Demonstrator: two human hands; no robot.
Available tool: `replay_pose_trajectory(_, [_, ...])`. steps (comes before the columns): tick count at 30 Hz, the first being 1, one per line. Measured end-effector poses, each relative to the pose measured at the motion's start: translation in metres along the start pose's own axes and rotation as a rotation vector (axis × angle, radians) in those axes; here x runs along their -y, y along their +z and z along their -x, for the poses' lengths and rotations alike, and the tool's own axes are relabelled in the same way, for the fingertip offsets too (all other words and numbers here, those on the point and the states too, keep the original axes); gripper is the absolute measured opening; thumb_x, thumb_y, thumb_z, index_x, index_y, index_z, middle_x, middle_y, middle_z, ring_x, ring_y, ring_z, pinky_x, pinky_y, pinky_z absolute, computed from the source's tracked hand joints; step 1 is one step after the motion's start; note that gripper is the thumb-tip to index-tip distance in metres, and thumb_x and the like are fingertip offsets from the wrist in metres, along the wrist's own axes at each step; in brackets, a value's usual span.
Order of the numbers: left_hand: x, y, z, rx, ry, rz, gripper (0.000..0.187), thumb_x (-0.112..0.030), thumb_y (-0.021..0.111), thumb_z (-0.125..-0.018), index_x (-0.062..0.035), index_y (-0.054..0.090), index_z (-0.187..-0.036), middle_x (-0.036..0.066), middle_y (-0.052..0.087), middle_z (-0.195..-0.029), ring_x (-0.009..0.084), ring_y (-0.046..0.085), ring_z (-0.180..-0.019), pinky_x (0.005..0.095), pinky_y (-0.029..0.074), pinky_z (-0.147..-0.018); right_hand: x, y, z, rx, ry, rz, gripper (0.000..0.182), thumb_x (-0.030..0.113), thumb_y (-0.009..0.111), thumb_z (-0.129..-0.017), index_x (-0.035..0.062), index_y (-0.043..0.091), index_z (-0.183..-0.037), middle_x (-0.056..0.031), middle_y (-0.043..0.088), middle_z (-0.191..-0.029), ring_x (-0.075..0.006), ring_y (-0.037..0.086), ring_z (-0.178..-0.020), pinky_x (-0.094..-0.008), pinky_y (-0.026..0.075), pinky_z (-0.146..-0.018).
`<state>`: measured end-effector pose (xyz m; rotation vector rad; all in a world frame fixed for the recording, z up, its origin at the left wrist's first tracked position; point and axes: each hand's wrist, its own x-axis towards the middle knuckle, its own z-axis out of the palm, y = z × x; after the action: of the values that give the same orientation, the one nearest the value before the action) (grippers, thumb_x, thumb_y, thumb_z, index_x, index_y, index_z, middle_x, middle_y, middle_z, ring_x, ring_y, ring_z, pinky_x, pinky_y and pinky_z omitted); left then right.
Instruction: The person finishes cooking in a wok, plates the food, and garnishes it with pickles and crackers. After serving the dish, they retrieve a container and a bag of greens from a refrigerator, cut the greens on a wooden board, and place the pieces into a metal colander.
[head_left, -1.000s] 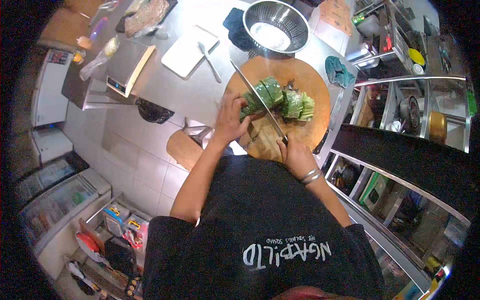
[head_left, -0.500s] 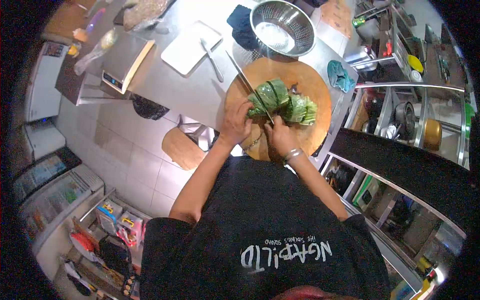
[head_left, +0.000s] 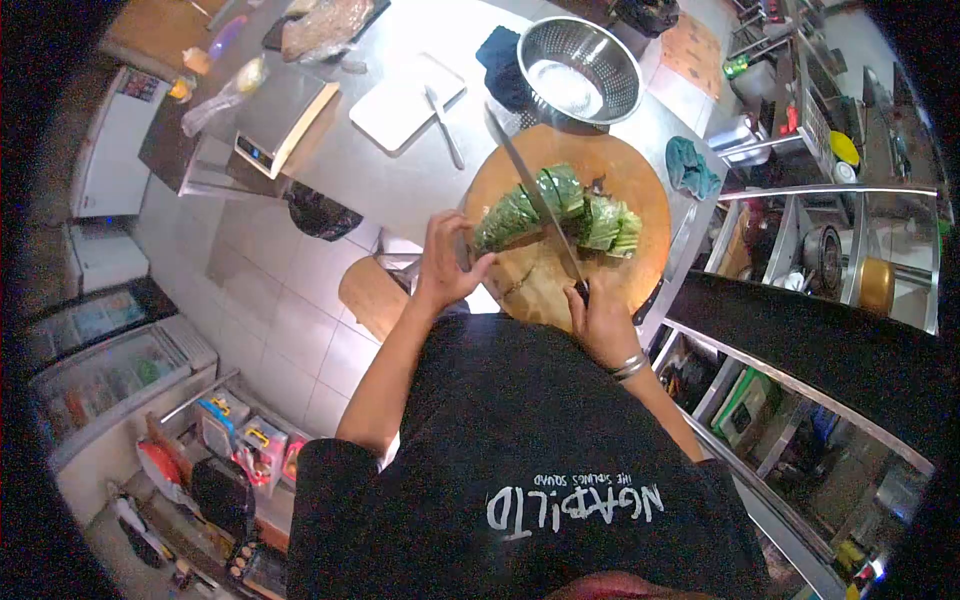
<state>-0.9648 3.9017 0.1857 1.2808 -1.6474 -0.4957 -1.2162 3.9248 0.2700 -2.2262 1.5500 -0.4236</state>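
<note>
A round wooden chopping board (head_left: 630,185) bears leafy green vegetables (head_left: 540,205), with cut pieces (head_left: 612,225) toward the right. My right hand (head_left: 605,320), with a bracelet at the wrist, is closed round the dark handle of a long knife (head_left: 535,190). The blade slants up and left over the greens. My left hand (head_left: 447,260) is at the board's left edge beside the greens, its thumb and fingers apart and nothing between them.
Behind the board is a metal colander (head_left: 582,72) next to a dark cloth (head_left: 503,68). A white tray (head_left: 385,115) with another knife (head_left: 445,128) lies left of it. A scale (head_left: 285,120) stands farther left, and a teal cloth (head_left: 690,168) lies right.
My left hand has come off the greens and moved left, its fingers spreading. My right hand has shifted right and nearer my body with the knife. The view has shifted slightly.
</note>
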Motion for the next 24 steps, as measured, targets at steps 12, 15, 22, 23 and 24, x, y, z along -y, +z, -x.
replay_pose_trajectory(12, [-0.001,0.022,-0.010,0.114,0.086,-0.143,0.036,-0.002,0.063,-0.067,-0.0012,0.051,-0.101,0.018,0.050,-0.106,0.0357,0.048,-0.105,0.0423,0.041,-0.092,-0.001,-0.022,0.005,0.446,0.126,0.036,0.034,0.032,0.047,-0.093,-0.0006,0.042,-0.102,-0.0308,0.061,-0.077,-0.0466,0.061,-0.074,-0.0548,0.047,-0.066])
replay_pose_trajectory(15, [0.002,0.026,-0.010,0.159,0.078,-0.105,0.034,0.002,0.061,-0.067,-0.0011,0.052,-0.099,0.017,0.051,-0.106,0.0350,0.049,-0.105,0.0408,0.043,-0.092,0.004,-0.034,0.001,0.566,0.236,0.055,0.034,0.032,0.047,-0.093,-0.0004,0.043,-0.102,-0.0308,0.062,-0.081,-0.0458,0.061,-0.076,-0.0548,0.047,-0.067])
replay_pose_trajectory(22, [-0.005,0.025,-0.009,0.137,0.063,-0.106,0.031,0.003,0.061,-0.066,-0.0010,0.053,-0.096,0.017,0.052,-0.106,0.0347,0.051,-0.103,0.0410,0.043,-0.089,-0.013,0.065,-0.042,0.472,0.295,-0.055,0.039,0.037,0.044,-0.094,-0.0002,0.046,-0.105,-0.0293,0.063,-0.085,-0.0466,0.061,-0.081,-0.0553,0.047,-0.071])
replay_pose_trajectory(23, [-0.005,0.025,-0.009,0.133,0.069,-0.099,0.031,0.003,0.061,-0.067,-0.0011,0.053,-0.097,0.017,0.052,-0.106,0.0351,0.051,-0.102,0.0414,0.043,-0.088,-0.016,0.066,-0.042,0.456,0.299,-0.063,0.039,0.037,0.044,-0.094,-0.0002,0.046,-0.105,-0.0293,0.063,-0.085,-0.0466,0.061,-0.081,-0.0553,0.047,-0.071])
replay_pose_trajectory(24, [-0.003,0.027,-0.006,0.143,0.085,-0.100,0.031,0.003,0.061,-0.067,-0.0011,0.053,-0.097,0.017,0.052,-0.106,0.0351,0.051,-0.102,0.0414,0.043,-0.088,-0.015,0.062,-0.041,0.430,0.267,-0.078,0.039,0.038,0.043,-0.094,-0.0001,0.046,-0.105,-0.0291,0.063,-0.085,-0.0464,0.061,-0.080,-0.0552,0.047,-0.071])
